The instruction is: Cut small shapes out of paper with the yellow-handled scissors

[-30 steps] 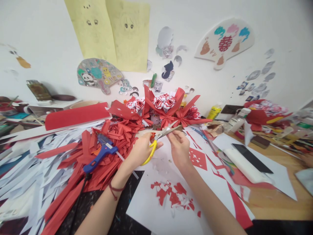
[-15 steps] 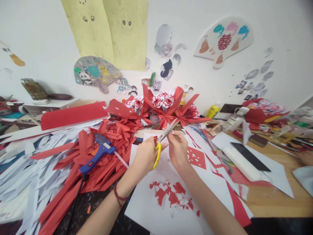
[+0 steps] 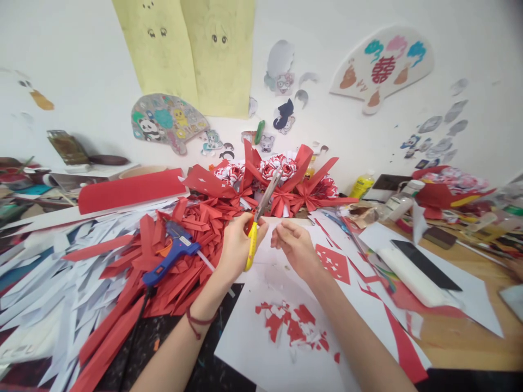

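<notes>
My left hand [image 3: 237, 242] grips a pair of scissors [image 3: 265, 204] with yellow handles, the blades pointing up and away from me. A small bit of red shows by its fingers, too small to name. Just to the right, my right hand [image 3: 295, 245] is apart from the scissors, fingers curled and tips pressed together; I cannot make out what is in them. Below both hands, red and white paper scraps [image 3: 295, 326] lie on a white sheet [image 3: 245, 354]. A red paper piece with cut-outs [image 3: 333, 263] lies right of my right hand.
A blue glue gun [image 3: 174, 258] rests on folded red paper strips [image 3: 204, 223], beside a heap of white strips [image 3: 81, 283]. Red-and-white paper flowers [image 3: 279, 166] stand against the wall. At right are a black phone [image 3: 425, 264] and bottles [image 3: 362, 184].
My hands have moved apart. The scissors have swung more upright and left, away from my right hand, which has lowered slightly. The view has shifted a little.
</notes>
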A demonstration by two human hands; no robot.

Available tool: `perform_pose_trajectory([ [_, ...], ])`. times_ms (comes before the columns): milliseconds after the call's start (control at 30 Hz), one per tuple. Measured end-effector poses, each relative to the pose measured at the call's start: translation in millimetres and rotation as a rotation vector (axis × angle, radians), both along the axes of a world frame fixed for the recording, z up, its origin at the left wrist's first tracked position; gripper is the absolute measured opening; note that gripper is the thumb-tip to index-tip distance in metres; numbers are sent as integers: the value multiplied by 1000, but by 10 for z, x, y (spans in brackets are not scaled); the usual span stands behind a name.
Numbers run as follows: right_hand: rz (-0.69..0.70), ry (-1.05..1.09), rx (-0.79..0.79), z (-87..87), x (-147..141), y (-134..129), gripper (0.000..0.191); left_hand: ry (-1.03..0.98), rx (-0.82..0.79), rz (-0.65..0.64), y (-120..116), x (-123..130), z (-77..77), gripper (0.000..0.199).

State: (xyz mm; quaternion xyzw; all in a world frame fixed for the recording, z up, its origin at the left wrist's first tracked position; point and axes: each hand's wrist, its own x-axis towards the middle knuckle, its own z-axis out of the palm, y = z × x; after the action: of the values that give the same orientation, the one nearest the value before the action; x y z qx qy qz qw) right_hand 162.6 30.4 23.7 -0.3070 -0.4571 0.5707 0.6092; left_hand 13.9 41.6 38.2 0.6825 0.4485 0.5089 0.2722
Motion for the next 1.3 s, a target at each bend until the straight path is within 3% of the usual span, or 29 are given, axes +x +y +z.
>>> perform_pose_trajectory([
  [133,322,-50,-82,-53,19,-5,28,-122,44,-217,-23,-34,69,20],
  [233,433,-23,-92,-95,42,15,31,-117,14,-354,-36,-50,111,18],
  [333,484,-23,-94,-105,66,22,34,-77,-9,-374,-39,-62,122,15],
  [467,492,-35,-98,-79,65,5,28,-74,6,-305,-29,-62,97,14],
  [567,399,-102,-62,-71,45,3,29,-114,2,-228,-5,-61,68,16],
  [733,37,-231,120,-87,15,32,29,-131,27,-56,47,-71,22,17],
  [867,-121,-280,174,-62,0,24,21,-100,11,-32,55,-58,4,19],
  [1300,-136,-284,134,-51,-32,-2,19,-1,4,-40,26,-37,-9,18],
])
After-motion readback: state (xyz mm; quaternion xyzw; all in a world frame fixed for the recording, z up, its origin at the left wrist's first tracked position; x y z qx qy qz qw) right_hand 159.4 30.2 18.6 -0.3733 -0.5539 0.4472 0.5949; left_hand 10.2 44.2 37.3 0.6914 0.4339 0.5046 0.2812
